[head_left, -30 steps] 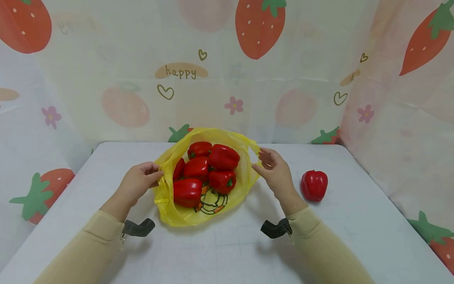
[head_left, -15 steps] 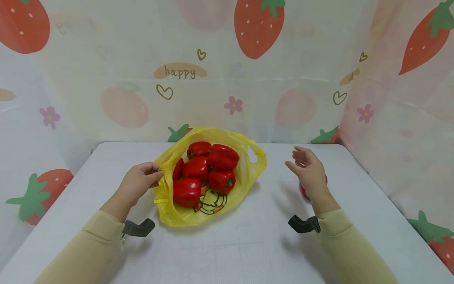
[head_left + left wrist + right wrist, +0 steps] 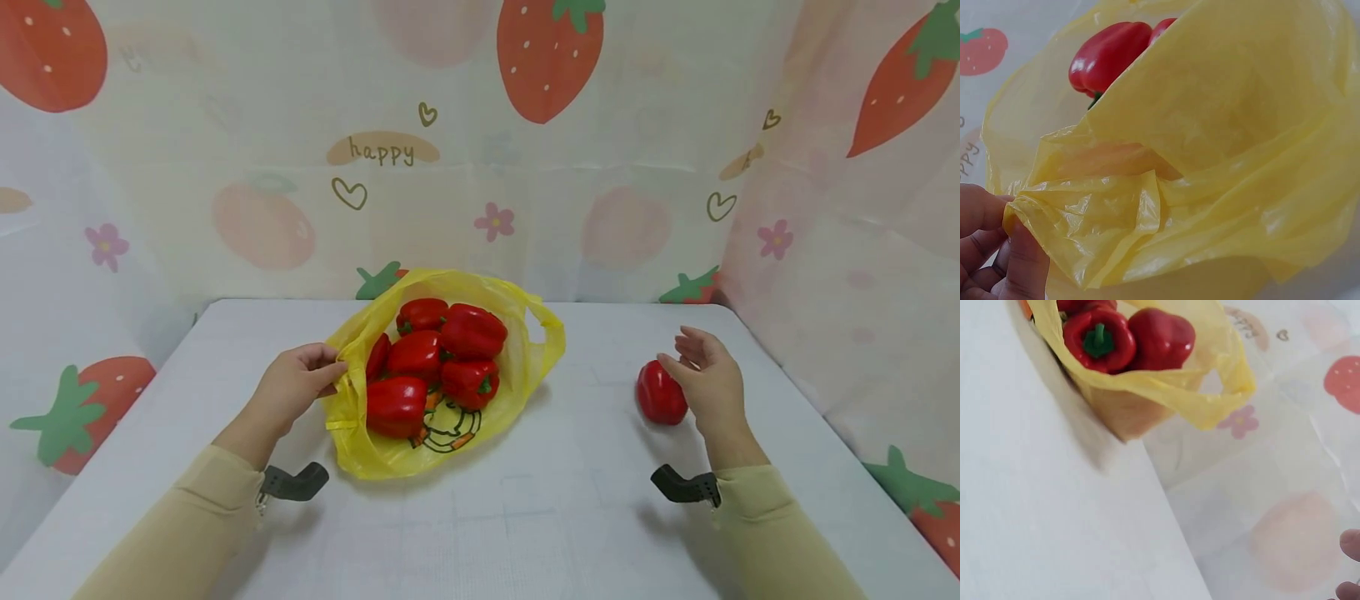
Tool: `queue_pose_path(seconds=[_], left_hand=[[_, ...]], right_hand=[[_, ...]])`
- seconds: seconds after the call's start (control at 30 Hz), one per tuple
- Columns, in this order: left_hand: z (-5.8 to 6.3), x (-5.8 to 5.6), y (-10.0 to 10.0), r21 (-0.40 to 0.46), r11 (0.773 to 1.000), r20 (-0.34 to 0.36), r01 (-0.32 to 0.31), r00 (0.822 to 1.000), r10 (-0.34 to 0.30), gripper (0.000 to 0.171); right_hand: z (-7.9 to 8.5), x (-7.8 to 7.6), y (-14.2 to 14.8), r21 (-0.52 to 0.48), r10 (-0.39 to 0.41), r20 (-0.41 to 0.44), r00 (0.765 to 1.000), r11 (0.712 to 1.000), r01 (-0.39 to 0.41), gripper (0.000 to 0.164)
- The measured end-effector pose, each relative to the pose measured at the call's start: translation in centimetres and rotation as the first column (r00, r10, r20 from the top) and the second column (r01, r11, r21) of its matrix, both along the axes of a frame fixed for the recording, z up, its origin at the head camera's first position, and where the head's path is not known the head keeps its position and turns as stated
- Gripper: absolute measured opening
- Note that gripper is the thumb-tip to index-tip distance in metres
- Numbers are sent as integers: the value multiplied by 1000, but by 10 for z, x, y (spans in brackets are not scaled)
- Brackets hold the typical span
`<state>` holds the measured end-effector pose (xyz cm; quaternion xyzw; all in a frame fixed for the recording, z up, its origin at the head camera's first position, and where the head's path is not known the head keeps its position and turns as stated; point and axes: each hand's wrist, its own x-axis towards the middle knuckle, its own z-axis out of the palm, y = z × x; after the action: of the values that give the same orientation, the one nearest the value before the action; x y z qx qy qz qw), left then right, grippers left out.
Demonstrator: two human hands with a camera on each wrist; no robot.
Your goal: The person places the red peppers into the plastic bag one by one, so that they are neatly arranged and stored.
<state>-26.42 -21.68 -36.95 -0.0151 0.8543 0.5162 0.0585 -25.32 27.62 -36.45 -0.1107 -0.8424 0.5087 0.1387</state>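
A yellow plastic bag (image 3: 532, 367) lies with its mouth spread on the table, several red bell peppers (image 3: 472, 332) inside it. My left hand (image 3: 292, 387) pinches the bag's left rim between thumb and fingers; the left wrist view shows the gathered plastic (image 3: 1085, 231) at the fingertips. Right of the bag, a lone red bell pepper (image 3: 658, 396) rests on the table. Beside and slightly over it is my right hand (image 3: 711, 387), fingers loosely bent and holding nothing, overlapping the pepper's right side. Only its fingertips (image 3: 1350, 545) appear at the edge of the right wrist view.
The white table (image 3: 495, 533) ends at a back edge against a hanging cloth (image 3: 637, 125) printed with strawberries, hearts and flowers. On the bag's right side a handle loop (image 3: 553, 337) stands out unheld. Dark wrist cameras (image 3: 686, 485) sit at both cuffs.
My right hand has left the bag's right handle and moved right to the lone bell pepper. My left hand stays at the bag's left rim.
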Motion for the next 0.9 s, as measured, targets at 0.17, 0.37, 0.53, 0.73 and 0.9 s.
queue_pose_path(seconds=[0.17,0.37,0.53,0.73,0.9], left_hand=[[2,2,1,-1,1000,2,-2,1000,2,31],[3,3,2,-6,1000,8,-6,1000,6,31],[3,3,2,-8,1000,6,-6,1000,6,31],[3,3,2,-10,1000,1,-2,1000,2,31],[3,4,2,-12,1000,5,-4,1000,4,31]], right_hand=[[-4,4,13,33,-38,36,999,999,37,65],[-15,4,23,63,-45,107,993,997,38,69],[-22,3,25,80,-23,157,987,997,11,73],[-28,-1,24,94,17,231,973,995,-40,83],[-33,-4,26,128,39,286,957,989,-78,87]])
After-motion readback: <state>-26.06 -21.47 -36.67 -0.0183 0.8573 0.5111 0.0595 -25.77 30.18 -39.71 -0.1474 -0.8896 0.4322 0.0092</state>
